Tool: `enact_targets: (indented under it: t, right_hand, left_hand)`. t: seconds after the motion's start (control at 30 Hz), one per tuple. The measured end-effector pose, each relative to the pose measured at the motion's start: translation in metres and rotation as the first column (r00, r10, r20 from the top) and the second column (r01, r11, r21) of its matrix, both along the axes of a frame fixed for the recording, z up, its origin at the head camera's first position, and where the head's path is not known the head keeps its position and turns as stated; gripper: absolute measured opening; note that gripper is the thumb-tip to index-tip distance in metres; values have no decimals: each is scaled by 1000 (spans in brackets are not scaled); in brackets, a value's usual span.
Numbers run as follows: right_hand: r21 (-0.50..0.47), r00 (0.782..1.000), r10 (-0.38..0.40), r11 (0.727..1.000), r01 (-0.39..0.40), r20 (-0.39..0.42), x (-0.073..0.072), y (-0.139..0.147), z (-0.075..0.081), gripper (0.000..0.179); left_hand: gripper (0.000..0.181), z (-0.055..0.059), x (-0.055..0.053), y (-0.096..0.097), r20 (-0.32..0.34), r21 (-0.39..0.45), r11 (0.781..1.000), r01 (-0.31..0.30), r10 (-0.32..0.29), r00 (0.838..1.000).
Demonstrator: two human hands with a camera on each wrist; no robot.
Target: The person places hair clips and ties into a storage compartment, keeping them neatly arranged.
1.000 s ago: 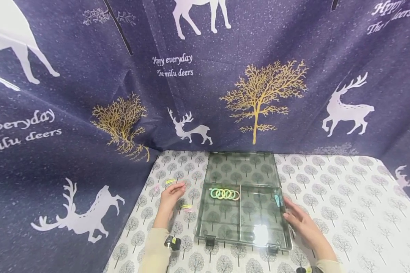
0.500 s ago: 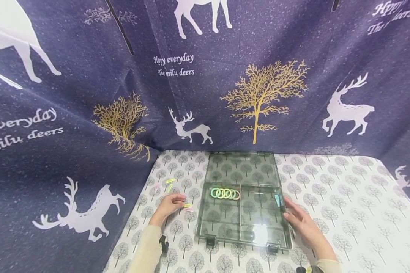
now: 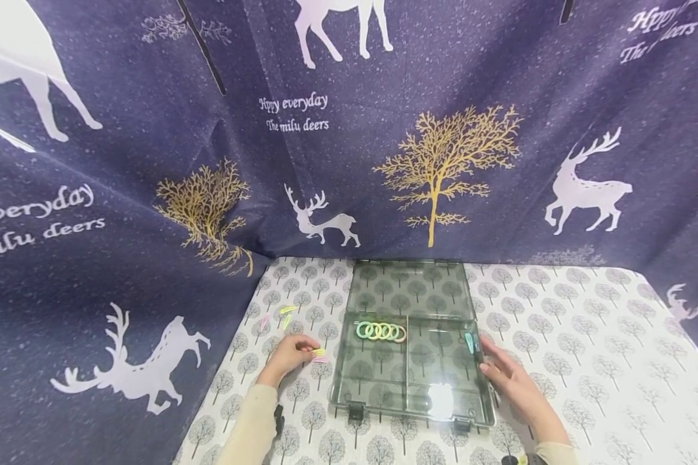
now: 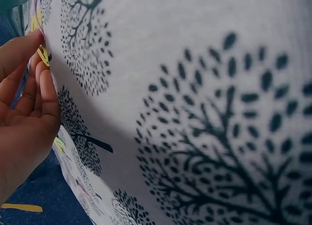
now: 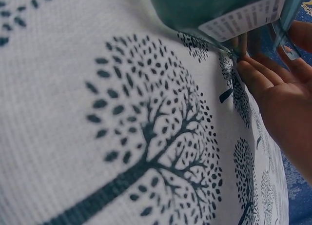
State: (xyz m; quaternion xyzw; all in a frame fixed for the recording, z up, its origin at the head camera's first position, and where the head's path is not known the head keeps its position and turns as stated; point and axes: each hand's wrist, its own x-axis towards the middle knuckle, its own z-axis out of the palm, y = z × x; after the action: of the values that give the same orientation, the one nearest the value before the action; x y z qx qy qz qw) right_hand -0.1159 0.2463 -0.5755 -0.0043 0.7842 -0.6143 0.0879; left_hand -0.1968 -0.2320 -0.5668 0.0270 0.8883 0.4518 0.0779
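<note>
My left hand [image 3: 291,356] is low over the cloth, left of the box. Between its thumb and fingers it pinches a yellow hair clip [image 4: 44,55]. A pink hair clip [image 3: 320,360] lies right by those fingertips. A clear grey-green plastic box [image 3: 408,407] stands with its lid [image 3: 410,290] folded back. Straight fingers of my right hand [image 3: 514,381] touch the box's right wall. Linked pastel rings [image 3: 378,331] lie in the left compartment; blue hair clips [image 3: 470,342] sit at the right end of the right one.
Farther left on the tree-print tablecloth [image 3: 558,349] lie two yellow hair clips [image 3: 287,320] and a pink one [image 3: 264,322]. A dark blue deer-print curtain [image 3: 337,161] hangs behind and on the left. Latches [image 3: 357,411] stick out from the box's front edge.
My left hand has moved down and toward me, away from the farther yellow clips, then closed its fingertips on a nearer yellow hair clip. My right hand has stayed at the box.
</note>
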Motion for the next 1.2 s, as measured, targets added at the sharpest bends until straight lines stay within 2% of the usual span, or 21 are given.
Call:
enact_targets:
  t: [0.33,0.57,0.73,0.97,1.2]
  right_hand:
    - [-22,1000,16,1000,-16,-6,0,0,3,65]
    - [-18,1000,14,1000,-14,-3,0,0,3,64]
    - [-47,1000,22,999,-23,-17,0,0,3,63]
    - [-30,1000,13,999,-14,-25,1,0,3,63]
    - [-34,999,10,999,-11,-37,2,-1,5,63]
  left_hand:
    - [13,-1,-5,0,-23,-24,1000,10,-11,1000]
    - [10,-2,-13,5,-17,2,998,-56,56,998]
    - [11,8,-19,17,1,75,992,-97,97,995]
    - [12,25,-26,38,0,119,989,-85,85,996]
    - [15,42,-34,64,29,284,955,-88,83,996]
